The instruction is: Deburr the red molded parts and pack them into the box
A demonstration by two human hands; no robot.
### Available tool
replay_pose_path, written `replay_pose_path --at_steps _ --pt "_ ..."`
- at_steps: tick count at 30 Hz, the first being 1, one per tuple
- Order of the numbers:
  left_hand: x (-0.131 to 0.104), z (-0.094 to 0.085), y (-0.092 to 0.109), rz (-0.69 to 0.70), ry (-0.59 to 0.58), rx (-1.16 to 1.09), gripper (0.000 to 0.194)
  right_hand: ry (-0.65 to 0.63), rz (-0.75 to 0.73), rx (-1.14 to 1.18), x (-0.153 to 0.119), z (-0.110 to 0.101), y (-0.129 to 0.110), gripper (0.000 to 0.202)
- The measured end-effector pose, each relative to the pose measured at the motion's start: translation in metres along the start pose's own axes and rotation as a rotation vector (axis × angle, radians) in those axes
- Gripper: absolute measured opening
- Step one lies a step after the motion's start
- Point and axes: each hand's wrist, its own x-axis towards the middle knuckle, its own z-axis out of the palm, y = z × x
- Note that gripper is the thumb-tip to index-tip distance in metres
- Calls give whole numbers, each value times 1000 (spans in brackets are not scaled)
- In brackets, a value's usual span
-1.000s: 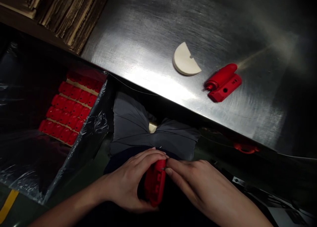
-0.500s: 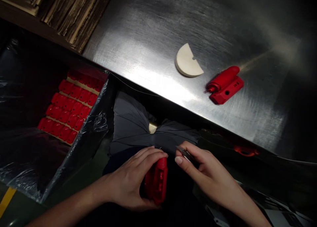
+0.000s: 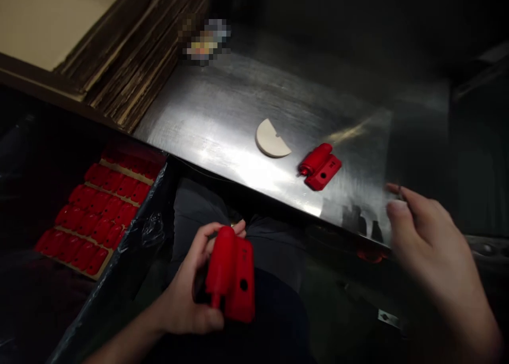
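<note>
My left hand (image 3: 193, 284) is closed around a red plastic part (image 3: 244, 279) above my lap. The part has a rounded barrel beside a flat block with a dark round hole. A matching red part (image 3: 324, 173) lies on the metal table (image 3: 222, 99), beside a cream half-disc (image 3: 270, 139) with a small notch in its straight side. Off the table's front edge at the right, my right hand (image 3: 433, 247) is blurred, its thumb and forefinger pinched on a small knife (image 3: 400, 193). Most of the knife is hidden by the fingers.
Rows of red parts (image 3: 95, 223) with cardboard strips between them sit in a plastic-lined box at the left. Stacked cardboard sheets (image 3: 139, 56) stand at the table's back left. A red-orange loop (image 3: 369, 256) shows below the table edge.
My right hand has moved right and up, away from the left, with the knife. My left hand has turned the red part so its barrel and holed face show. The view has shifted.
</note>
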Motion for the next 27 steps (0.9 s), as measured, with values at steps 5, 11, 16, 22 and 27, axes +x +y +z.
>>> replay_pose_path --at_steps 5,11,16,22,27 --pt "31 -4 19 126 39 -269 89 88 -80 -58 48 16 0 60" --pt "38 -6 21 144 265 -317 90 197 -337 67 53 45 -86 38" --pt "45 -5 19 239 379 -230 93 5 -371 -21 77 74 -167 44" --pt "37 -16 12 262 497 -143 92 -77 -362 -1 65 77 -175 25" --pt "35 -25 -2 243 611 -77 88 -363 -377 361 -20 70 -151 30"
